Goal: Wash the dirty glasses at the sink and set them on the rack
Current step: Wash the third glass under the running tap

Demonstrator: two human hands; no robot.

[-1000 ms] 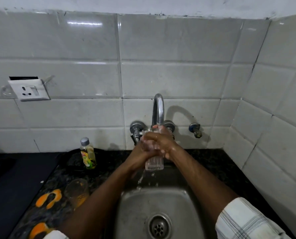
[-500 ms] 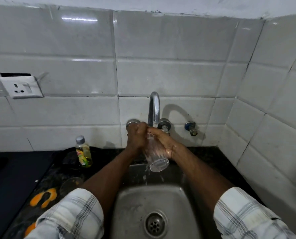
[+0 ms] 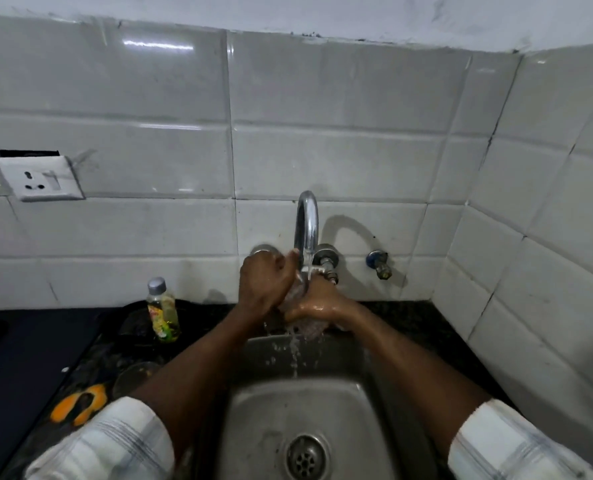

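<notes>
Sitting between the two hands, a clear glass [image 3: 308, 328] is held up under the tap [image 3: 307, 226], over the back edge of the sink [image 3: 260, 427]. The glass is tipped on a slant, not straight up. The right hand [image 3: 317, 304] is wet and shiny, and its fingers wrap round the lower part of the glass and grip it. The left hand [image 3: 264, 285] is curled up like a fist at the top end of the glass and holds it there; I cannot tell if its fingers go inside. A thin stream of water runs from the tap onto the hands and the glass, then drips and splashes down into the sink. The drain [image 3: 304, 457] is at the bottom of the sink, near the person. Both arms have checked sleeves [image 3: 108, 445] pushed up. On the dark counter [image 3: 409, 323] to the left of the sink is a second glass [image 3: 134, 375], partly hidden by the left arm. Behind it stands a small bottle [image 3: 162, 311] with a grey cap and a bright label. Some orange shapes [image 3: 78, 403] lie near the second glass. On the white tiled wall [image 3: 322, 98], a white socket [image 3: 40, 178] is far to the left, and a small valve [image 3: 378, 263] sticks out just right of the tap.
</notes>
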